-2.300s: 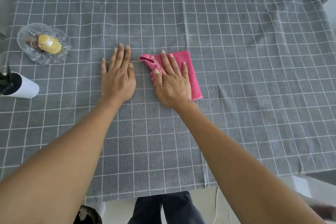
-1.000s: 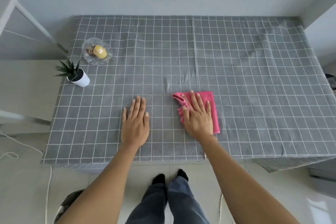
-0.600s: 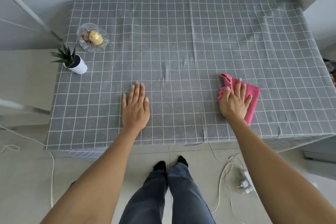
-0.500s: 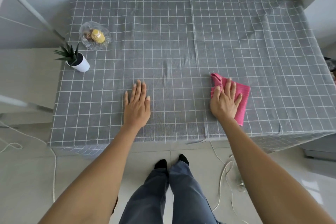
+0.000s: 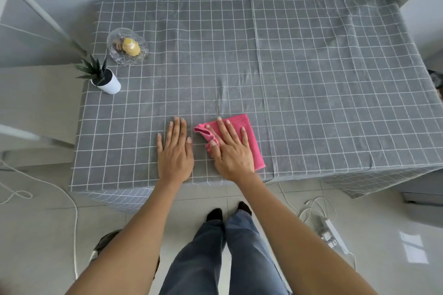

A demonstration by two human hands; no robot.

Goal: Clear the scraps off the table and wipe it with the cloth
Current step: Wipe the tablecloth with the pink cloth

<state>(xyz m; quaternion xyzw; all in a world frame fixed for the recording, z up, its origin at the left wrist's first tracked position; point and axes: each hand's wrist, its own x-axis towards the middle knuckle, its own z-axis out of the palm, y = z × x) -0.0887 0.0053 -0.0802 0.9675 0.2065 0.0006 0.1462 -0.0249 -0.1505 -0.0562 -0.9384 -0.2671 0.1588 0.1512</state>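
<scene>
A folded pink cloth [image 5: 249,136] lies on the grey checked tablecloth [image 5: 311,79] near the table's front edge. My right hand [image 5: 231,151] presses flat on the cloth with fingers spread, covering its left half. Just left of it, my left hand [image 5: 175,151] rests flat and empty on the tablecloth, fingers apart. No scraps show on the table surface.
A clear glass bowl [image 5: 127,46] holding a yellow item stands at the back left. In front of it is a small plant in a white pot [image 5: 107,81]. Cables and a power strip [image 5: 333,235] lie on the floor at right. A dark bin [image 5: 103,244] sits by my left arm.
My right hand has slid the pink cloth leftward from the right part of the table back beside my left hand. The left hand stays flat in place.
</scene>
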